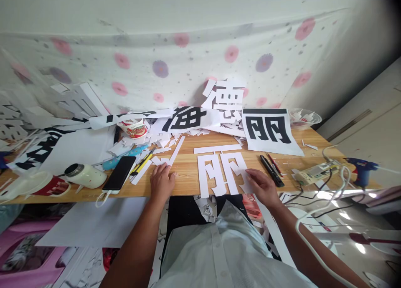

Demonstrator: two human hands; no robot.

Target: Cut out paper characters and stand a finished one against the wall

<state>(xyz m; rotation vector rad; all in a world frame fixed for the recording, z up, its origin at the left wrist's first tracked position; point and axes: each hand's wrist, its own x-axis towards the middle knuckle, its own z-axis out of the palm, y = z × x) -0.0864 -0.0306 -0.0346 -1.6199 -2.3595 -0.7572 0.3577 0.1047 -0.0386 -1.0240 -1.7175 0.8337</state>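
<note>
A white cut-out paper character (221, 171) lies flat on the wooden table (184, 171) in front of me. My right hand (261, 185) rests on its lower right edge, fingers pinched on the paper. My left hand (161, 180) lies on the table to the left, fingers curled over a small white paper strip (167, 160). Black pens (272, 170) lie just right of the cut-out.
A printed sheet with a black character (271, 129) lies behind, among other printed sheets and scraps. A phone (119, 173), a yellow utility knife (142, 162), a white device (84, 175), a paper cup (134, 128), a power strip (315, 173) and a blue glue gun (360, 169) crowd the table.
</note>
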